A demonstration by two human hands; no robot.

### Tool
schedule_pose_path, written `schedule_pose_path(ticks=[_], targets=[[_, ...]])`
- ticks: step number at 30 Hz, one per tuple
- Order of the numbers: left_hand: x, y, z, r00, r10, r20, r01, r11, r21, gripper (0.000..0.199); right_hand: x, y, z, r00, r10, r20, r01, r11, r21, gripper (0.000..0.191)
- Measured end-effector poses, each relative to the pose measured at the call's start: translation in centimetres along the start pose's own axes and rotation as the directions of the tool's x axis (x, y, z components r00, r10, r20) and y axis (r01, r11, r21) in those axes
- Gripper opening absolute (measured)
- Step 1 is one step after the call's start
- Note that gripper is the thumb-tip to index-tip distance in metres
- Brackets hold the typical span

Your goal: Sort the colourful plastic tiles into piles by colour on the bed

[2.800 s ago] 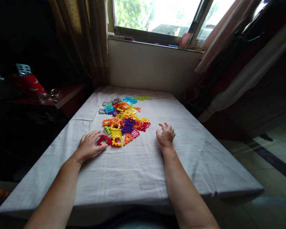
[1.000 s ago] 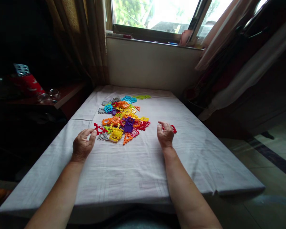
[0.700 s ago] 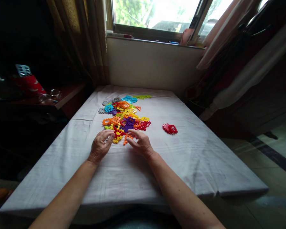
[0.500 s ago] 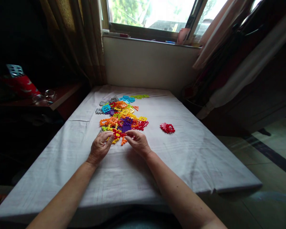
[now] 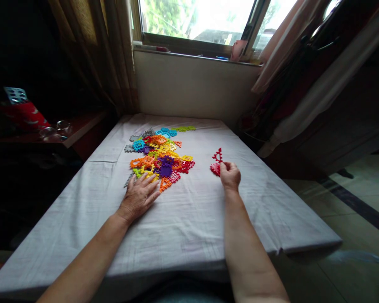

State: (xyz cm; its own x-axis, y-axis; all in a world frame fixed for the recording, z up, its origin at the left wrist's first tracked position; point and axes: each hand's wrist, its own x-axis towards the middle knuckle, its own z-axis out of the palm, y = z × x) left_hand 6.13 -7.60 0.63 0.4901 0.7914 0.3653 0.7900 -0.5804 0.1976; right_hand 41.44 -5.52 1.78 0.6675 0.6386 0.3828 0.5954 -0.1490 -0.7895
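My right hand [image 5: 230, 175] pinches a red triangular toy piece [image 5: 217, 155] with notched edges and an open middle. It is held over a small group of red pieces [image 5: 214, 169] at the right of the table, which my hand partly hides. My left hand [image 5: 140, 195] lies flat with fingers spread at the near edge of a pile of colourful interlocking plastic pieces [image 5: 164, 162]. Its fingertips touch yellow pieces [image 5: 149, 171] there. Just right of that hand lies an orange triangular piece [image 5: 165, 184].
A white cloth [image 5: 177, 235] covers the table. Lime green pieces [image 5: 183, 128] lie at the pile's far end. At left, a dark side table [image 5: 85, 126] carries a red container [image 5: 25, 115] and clear glass items [image 5: 63, 128]. Behind are a curtain [image 5: 113, 63] and a window.
My right hand has moved right, carrying the red triangular piece from the pile to the red group. My left hand has let go of it and opened onto the pile.
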Motion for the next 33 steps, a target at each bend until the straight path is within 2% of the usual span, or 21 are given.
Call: schedule_pose_path(ticks=[2, 4, 7, 9, 12, 13, 15, 16, 17, 20, 22, 24, 28, 33], targets=[[-0.1, 0.1, 0.0, 1.000, -0.008, 0.018, 0.008, 1.000, 0.029, 0.043, 1.3, 1.7, -1.2, 0.988, 0.116, -0.104, -0.121, 0.992, -0.040, 0.029], [-0.3, 0.0, -0.1, 0.999, -0.042, -0.003, 0.042, 0.998, 0.048, 0.041, 1.7, 2.6, -1.9, 0.972, 0.193, -0.135, -0.207, 0.973, -0.100, 0.029], [-0.7, -0.5, -0.4, 0.991, -0.117, -0.070, 0.122, 0.990, 0.076, 0.038, 1.4, 2.9, -2.1, 0.972, 0.209, -0.105, -0.227, 0.952, -0.206, 0.030], [-0.9, -0.8, -0.6, 0.980, -0.156, -0.121, 0.168, 0.981, 0.100, 0.036, 1.0, 2.6, -1.9, 0.974, 0.188, -0.126, -0.215, 0.943, -0.255, 0.033], [-0.6, -0.6, -0.8, 0.971, -0.159, -0.178, 0.181, 0.976, 0.118, 0.036, 0.2, 1.6, -1.2, 0.982, 0.091, -0.168, -0.138, 0.946, -0.292, 0.035], [-0.3, -0.3, -0.8, 0.976, -0.132, -0.176, 0.154, 0.981, 0.119, 0.037, -0.2, 0.9, -0.8, 0.989, 0.033, -0.142, -0.074, 0.953, -0.293, 0.034], [0.6, 0.5, -0.6, 0.989, -0.046, -0.137, 0.062, 0.991, 0.114, 0.041, -1.5, -0.6, 0.2, 0.993, -0.121, -0.007, 0.115, 0.958, -0.261, 0.031], [1.2, 1.0, -0.5, 0.994, 0.002, -0.107, 0.009, 0.994, 0.108, 0.043, -2.4, -1.5, 0.9, 0.975, -0.207, 0.086, 0.221, 0.949, -0.225, 0.030], [1.8, 1.5, -0.2, 0.996, 0.045, -0.078, -0.037, 0.994, 0.101, 0.045, -3.3, -2.4, 1.5, 0.937, -0.297, 0.186, 0.329, 0.929, -0.172, 0.028], [3.4, 2.4, 0.5, 0.995, 0.097, -0.011, -0.096, 0.992, 0.087, 0.052, -6.3, -4.8, 3.1, 0.748, -0.511, 0.423, 0.563, 0.826, 0.003, 0.024], [4.0, 2.4, 0.9, 0.996, 0.082, 0.025, -0.083, 0.992, 0.093, 0.054, -7.7, -5.8, 3.6, 0.648, -0.558, 0.518, 0.632, 0.774, 0.043, 0.025], [4.0, 2.1, 1.0, 0.998, 0.046, 0.040, -0.050, 0.993, 0.105, 0.053, -8.3, -6.2, 3.6, 0.589, -0.557, 0.586, 0.671, 0.741, 0.030, 0.026], [2.9, 1.0, 0.7, 1.000, -0.012, -0.009, 0.013, 0.991, 0.133, 0.048, -8.3, -6.3, 3.1, 0.545, -0.530, 0.649, 0.693, 0.721, 0.007, 0.017], [1.7, 0.6, -0.2, 0.996, -0.060, -0.061, 0.069, 0.987, 0.147, 0.045, -8.2, -6.5, 2.7, 0.555, -0.493, 0.670, 0.674, 0.738, -0.015, 0.017]])
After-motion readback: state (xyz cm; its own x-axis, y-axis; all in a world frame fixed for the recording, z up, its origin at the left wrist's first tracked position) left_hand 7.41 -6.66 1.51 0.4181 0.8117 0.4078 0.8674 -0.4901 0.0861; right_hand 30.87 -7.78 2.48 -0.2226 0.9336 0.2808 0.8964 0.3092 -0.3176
